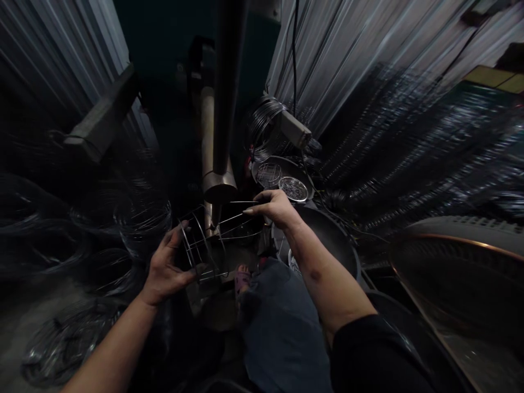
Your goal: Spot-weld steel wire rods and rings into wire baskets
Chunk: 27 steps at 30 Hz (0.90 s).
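Note:
My left hand [167,268] is closed around the left end of a wire rack [197,246] made of thin bent metal wires, thumb below and fingers above. My right hand [273,207] pinches thin straight wires [234,219] at the rack's right side; whether they are joined to it I cannot tell. The rack is held at the lower end of a machine's metal arm, where a thick round metal head [220,186] hangs just above it. A narrower metal post [212,225] shows among the wires. Darkness hides where metal and wires touch.
Beyond my right hand, a round pan [264,161] holds round wire grids [293,188]. A larger dark basin [327,234] lies under my right forearm. Wire coils [266,117] hang behind. Blurred wire bundles [53,344] lie left; a fan-like round grille [458,234] stands right.

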{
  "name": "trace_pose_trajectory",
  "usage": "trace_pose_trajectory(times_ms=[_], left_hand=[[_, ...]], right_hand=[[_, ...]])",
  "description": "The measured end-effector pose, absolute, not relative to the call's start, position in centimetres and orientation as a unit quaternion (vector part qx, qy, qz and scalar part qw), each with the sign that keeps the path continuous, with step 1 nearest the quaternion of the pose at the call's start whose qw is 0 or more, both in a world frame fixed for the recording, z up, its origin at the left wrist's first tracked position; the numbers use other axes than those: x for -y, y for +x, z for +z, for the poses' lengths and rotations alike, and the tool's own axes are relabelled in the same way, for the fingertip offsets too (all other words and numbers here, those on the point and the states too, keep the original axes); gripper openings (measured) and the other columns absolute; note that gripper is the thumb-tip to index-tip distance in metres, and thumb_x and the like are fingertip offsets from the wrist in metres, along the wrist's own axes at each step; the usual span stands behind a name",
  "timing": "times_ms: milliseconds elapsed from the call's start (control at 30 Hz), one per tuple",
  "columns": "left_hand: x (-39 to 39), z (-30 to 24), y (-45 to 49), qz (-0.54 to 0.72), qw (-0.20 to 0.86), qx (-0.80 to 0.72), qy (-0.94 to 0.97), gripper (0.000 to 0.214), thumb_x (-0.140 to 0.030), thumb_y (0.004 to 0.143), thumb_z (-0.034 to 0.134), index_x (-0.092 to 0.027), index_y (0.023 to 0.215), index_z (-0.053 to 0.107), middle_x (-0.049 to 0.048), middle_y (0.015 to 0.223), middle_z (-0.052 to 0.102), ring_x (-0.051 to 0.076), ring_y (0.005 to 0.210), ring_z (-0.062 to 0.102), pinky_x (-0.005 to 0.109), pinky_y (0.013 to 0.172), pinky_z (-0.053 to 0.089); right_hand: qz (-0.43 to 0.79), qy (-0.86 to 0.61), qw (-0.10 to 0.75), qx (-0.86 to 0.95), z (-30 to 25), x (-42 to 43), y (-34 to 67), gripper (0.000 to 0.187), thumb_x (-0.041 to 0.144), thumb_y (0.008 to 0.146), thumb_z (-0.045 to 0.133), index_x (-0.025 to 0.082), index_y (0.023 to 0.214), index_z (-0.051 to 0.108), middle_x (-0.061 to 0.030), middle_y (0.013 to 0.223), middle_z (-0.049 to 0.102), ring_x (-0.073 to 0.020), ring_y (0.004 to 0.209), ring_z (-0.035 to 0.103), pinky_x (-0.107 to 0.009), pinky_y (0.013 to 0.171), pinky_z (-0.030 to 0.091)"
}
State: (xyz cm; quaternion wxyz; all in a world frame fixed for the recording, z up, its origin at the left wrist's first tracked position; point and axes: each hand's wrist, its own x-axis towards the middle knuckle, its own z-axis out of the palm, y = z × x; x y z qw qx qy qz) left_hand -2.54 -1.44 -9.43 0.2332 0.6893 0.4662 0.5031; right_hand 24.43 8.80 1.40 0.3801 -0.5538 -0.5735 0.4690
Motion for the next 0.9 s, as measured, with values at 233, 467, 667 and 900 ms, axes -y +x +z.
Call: trace_pose_trajectory(times_ms=[233,467,667,900], left_hand=[[1.4,-9.2,-2.5,0.514,0.221,-0.452,0.695,0.092,-0.034,0.065,0.081,-0.031,0.145,0.036,0.0096,0.138,0.047,0.031,0.127,0.048,0.051,0.106,0.043],[1.9,-9.1,-2.5,0.528,0.268,-0.466,0.657,0.093,-0.036,0.064,0.082,-0.028,0.144,0.037,0.0102,0.140,0.046,0.031,0.126,0.050,0.050,0.108,0.041],[1.8,-9.2,-2.5,0.547,0.287,-0.465,0.634,0.094,-0.039,0.061,0.084,-0.024,0.143,0.040,0.0134,0.143,0.045,0.031,0.128,0.049,0.050,0.109,0.039],[1.4,-9.1,-3.0,0.518,0.251,-0.487,0.656,0.091,-0.039,0.065,0.081,-0.025,0.144,0.038,0.0111,0.142,0.046,0.030,0.127,0.048,0.047,0.109,0.040]], right_hand=[[0.463,-0.564,0.378,0.569,1.2,-8.6,24.0,0.039,0.033,0.038,0.088,0.014,0.065,0.067,0.0026,0.055,0.057,-0.0127,0.053,0.051,-0.026,0.052,0.041],[0.316,-0.597,0.425,0.603,3.3,-6.7,28.4,0.034,0.040,0.056,0.080,0.014,0.077,0.075,-0.0040,0.071,0.069,-0.0189,0.071,0.061,-0.030,0.068,0.046],[0.370,-0.601,0.390,0.591,5.4,-4.1,29.8,0.030,0.039,0.049,0.084,0.015,0.060,0.072,-0.0013,0.055,0.061,-0.0154,0.054,0.053,-0.028,0.053,0.040],[0.487,-0.507,0.370,0.607,2.2,-5.6,25.5,0.031,0.040,0.050,0.084,0.014,0.058,0.068,0.0013,0.051,0.056,-0.0117,0.050,0.048,-0.026,0.051,0.036]])
